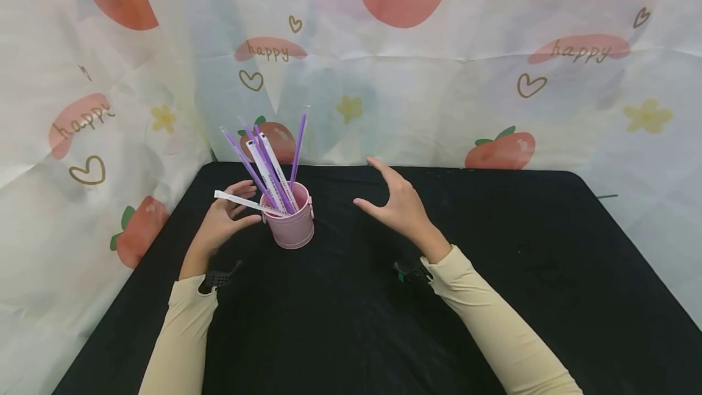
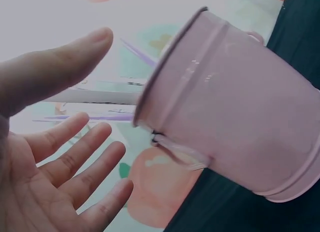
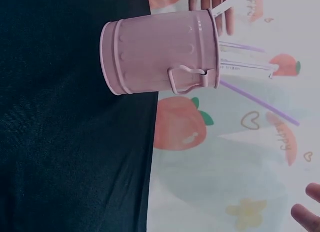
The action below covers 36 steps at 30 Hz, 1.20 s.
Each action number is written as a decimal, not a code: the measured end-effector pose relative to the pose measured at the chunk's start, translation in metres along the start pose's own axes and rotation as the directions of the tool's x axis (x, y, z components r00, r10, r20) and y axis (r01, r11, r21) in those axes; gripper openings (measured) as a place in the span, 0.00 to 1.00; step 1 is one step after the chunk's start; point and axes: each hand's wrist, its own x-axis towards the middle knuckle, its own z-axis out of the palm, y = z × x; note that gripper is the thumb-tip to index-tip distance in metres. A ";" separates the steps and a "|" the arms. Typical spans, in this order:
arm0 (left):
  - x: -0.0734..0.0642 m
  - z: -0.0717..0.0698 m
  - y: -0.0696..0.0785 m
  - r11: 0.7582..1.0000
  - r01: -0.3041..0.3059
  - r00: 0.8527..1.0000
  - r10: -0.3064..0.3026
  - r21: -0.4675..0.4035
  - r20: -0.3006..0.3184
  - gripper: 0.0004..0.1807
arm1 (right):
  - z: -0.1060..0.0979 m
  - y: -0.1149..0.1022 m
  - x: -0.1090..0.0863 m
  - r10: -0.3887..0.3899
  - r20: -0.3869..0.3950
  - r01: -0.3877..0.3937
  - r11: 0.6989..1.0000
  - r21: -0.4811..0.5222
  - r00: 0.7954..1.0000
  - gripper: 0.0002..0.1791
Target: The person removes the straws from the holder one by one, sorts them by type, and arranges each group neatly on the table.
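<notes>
A pink metal bucket (image 1: pixel 292 231) with small side handles stands upright on the black cloth. Several purple straw-like sticks (image 1: pixel 298 146) and white printed strips (image 1: pixel 264 169) rise out of it. One white strip (image 1: pixel 241 201) leans left over the rim and overlaps the left hand. At the bucket's left side is my left hand (image 1: pixel 218 223), thumb and fingers spread apart around its rim level; the left wrist view shows the open palm beside the bucket (image 2: pixel 235 102). My right hand (image 1: pixel 404 207) hovers to the right of the bucket, thumb and fingers apart, holding nothing.
A black cloth (image 1: pixel 526 273) covers the table. Behind and to the left hangs a pale curtain (image 1: pixel 433 108) printed with fruit, hearts and "happy". Dark wrist cameras (image 1: pixel 219 279) are strapped at both cuffs.
</notes>
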 end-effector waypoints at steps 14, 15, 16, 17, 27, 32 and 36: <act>0.008 0.019 -0.021 0.987 0.129 0.991 -0.124 -0.100 0.058 0.39 | 0.003 0.005 -0.003 -0.003 -0.010 0.004 0.999 0.037 1.000 0.41; 0.008 0.021 -0.023 0.986 0.131 0.991 -0.126 -0.099 0.050 0.40 | 0.003 0.005 -0.003 -0.003 -0.010 0.003 0.999 0.038 1.000 0.41; 0.007 0.023 -0.024 0.987 0.131 0.991 -0.127 -0.096 0.039 0.40 | 0.004 0.006 -0.003 -0.002 -0.010 0.002 0.999 0.041 1.000 0.41; 0.007 0.025 -0.024 0.988 0.129 0.992 -0.127 -0.087 0.024 0.40 | 0.004 0.006 -0.003 0.000 -0.009 0.000 0.999 0.043 1.000 0.41; 0.005 0.038 -0.025 0.991 0.114 0.989 -0.120 -0.067 -0.090 0.38 | 0.006 0.006 -0.002 0.010 -0.018 -0.009 0.999 0.042 1.000 0.41; 0.006 0.041 -0.029 0.994 0.092 0.991 -0.097 -0.054 -0.090 0.39 | 0.007 0.004 0.001 0.007 -0.032 -0.005 0.998 0.056 0.999 0.40; 0.006 0.041 -0.030 0.997 0.072 0.993 -0.076 -0.038 -0.091 0.40 | 0.007 0.003 0.004 0.000 -0.047 0.004 0.997 0.081 0.999 0.39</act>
